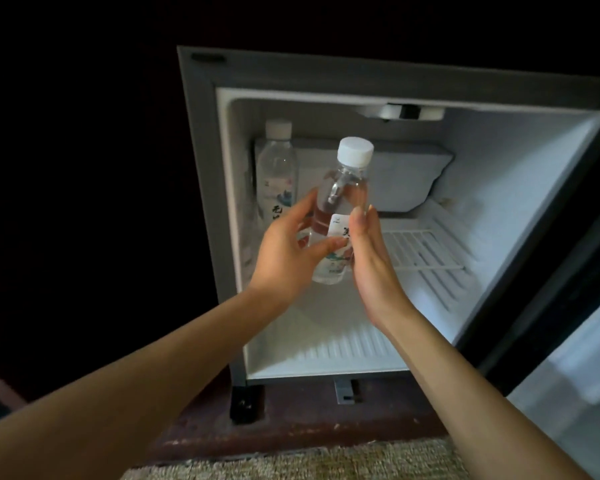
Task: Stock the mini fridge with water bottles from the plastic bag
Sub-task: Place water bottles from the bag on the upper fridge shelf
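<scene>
Left hand (284,251) gripping the bottle (343,188), right hand (371,258) flat and unclenched against it, the person should set it upright in the fridge (499,168) beside the standing bottle (277,174).

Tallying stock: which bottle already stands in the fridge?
The back-left bottle, upright and untouched; the front bottle is gripped by the left hand, the right hand touching it.

A bottle (340,202) sits between left hand (284,258) and right hand (371,258) before the fridge (201,133), in which a second bottle (277,168) stands rear left, seemingly on the shelf (426,251) running rightward, with the door (568,271) at right.
</scene>
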Demonstrator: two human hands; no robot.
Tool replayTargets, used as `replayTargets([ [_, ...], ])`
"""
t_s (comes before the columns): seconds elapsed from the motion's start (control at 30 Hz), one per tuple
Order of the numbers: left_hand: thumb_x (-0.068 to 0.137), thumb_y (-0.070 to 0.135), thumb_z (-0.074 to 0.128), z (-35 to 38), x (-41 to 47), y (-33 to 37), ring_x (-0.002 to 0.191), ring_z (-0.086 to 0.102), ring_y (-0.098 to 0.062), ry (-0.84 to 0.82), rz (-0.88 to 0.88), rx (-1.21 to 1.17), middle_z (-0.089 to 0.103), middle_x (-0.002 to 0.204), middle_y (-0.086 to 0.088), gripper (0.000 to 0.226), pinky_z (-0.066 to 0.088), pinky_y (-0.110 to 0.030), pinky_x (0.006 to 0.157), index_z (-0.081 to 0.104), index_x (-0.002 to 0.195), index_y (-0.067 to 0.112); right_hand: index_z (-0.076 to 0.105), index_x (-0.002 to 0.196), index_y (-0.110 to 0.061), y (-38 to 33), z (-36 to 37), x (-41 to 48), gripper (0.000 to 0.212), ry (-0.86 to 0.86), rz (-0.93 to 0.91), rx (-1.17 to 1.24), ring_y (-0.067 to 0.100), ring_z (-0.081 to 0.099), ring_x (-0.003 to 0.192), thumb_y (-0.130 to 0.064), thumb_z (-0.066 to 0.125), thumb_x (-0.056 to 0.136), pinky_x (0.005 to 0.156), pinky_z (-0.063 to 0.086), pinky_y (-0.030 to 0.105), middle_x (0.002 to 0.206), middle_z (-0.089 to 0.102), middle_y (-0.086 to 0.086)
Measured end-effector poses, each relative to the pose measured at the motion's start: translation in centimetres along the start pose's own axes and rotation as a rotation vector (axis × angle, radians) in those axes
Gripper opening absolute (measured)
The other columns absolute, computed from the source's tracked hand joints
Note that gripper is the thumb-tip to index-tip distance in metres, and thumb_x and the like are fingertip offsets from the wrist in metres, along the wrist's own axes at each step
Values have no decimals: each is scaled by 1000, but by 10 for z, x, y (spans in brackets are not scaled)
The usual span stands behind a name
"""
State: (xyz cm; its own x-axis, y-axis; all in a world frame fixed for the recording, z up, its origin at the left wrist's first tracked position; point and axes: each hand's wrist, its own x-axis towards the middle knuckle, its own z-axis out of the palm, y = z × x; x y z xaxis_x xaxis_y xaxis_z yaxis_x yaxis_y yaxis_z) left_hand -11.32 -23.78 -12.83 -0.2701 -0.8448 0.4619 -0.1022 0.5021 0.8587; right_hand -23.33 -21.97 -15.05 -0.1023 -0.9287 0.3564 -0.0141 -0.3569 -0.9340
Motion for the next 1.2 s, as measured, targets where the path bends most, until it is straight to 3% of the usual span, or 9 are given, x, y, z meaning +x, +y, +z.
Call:
replayTargets([
  [0.17, 84, 13, 70, 2, 16, -15, 106, 62, -2, 39, -35, -10, 67, 113, 8, 55, 48, -16, 93, 50, 135, 19, 34, 126, -45, 5, 1, 24, 35, 2, -11, -38, -37, 43, 87, -53, 34, 91, 68, 36, -8, 95, 44, -56],
  [0.23, 86, 15, 69, 6, 17, -23, 107, 60, 4, 64, -51, -21, 64, 116, 15, 58, 46, -13, 93, 47, 139, 23, 36, 125, -37, 14, 3, 30, 25, 16, -28, -49, -28, 50, 94, -35, 35, 100, 75, 39, -4, 110, 52, -38],
  [0.3, 86, 14, 68, 10, 14, -32, 96, 56, 20, 91, -106, -40, 59, 108, 29, 61, 44, -3, 84, 44, 141, 23, 32, 136, -23, 24, 6, 30, 33, 28, -40, -120, -9, 53, 109, -24, 34, 102, 90, 41, 7, 127, 53, -9],
  [0.37, 84, 12, 70, 10, 10, -43, 82, 50, 30, 80, -163, -33, 51, 93, 44, 64, 42, 3, 74, 42, 140, 26, 26, 143, -16, 29, 4, 29, 42, 2, -37, -210, 9, 52, 121, -23, 34, 103, 102, 41, 22, 135, 50, 4],
  [0.53, 77, 10, 77, 4, 9, -53, 83, 58, 16, 23, -217, 46, 53, 94, 32, 74, 48, -6, 72, 39, 133, 38, 23, 145, -21, 32, -26, 31, 50, -187, 30, -463, 10, 51, 122, -31, 41, 100, 108, 38, 39, 136, 50, -8],
  [0.67, 78, 17, 76, 1, 12, -56, 108, 61, -18, -3, -265, 112, 61, 117, 3, 61, 51, -36, 95, 50, 133, 19, 22, 145, -21, 38, -30, 29, 58, -206, 30, -563, 16, 54, 122, -26, 53, 96, 105, 42, 43, 139, 52, -3],
  [0.83, 80, 25, 74, 7, 15, -57, 108, 61, -14, 76, -286, 231, 64, 121, 1, 54, 50, -36, 96, 55, 130, 18, 31, 138, -19, 41, -28, 38, 55, -141, 39, -590, 21, 61, 113, -27, 60, 92, 100, 45, 48, 131, 58, -1],
  [1.07, 84, 16, 69, 19, 0, -68, 106, 62, -11, 239, -333, 105, 68, 111, 3, 33, 53, -44, 89, 64, 117, 15, 36, 136, -20, 47, -30, 47, 54, -124, 47, -577, 18, 60, 115, -29, 62, 90, 102, 44, 47, 131, 59, -2],
  [1.2, 82, 11, 71, 23, 6, -73, 85, 65, -18, 401, -397, 103, 67, 84, 0, 8, 56, -43, 79, 64, 87, 12, 36, 138, -20, 50, -28, 52, 55, -100, 64, -535, 19, 60, 115, -26, 62, 90, 103, 44, 46, 131, 59, 0],
])
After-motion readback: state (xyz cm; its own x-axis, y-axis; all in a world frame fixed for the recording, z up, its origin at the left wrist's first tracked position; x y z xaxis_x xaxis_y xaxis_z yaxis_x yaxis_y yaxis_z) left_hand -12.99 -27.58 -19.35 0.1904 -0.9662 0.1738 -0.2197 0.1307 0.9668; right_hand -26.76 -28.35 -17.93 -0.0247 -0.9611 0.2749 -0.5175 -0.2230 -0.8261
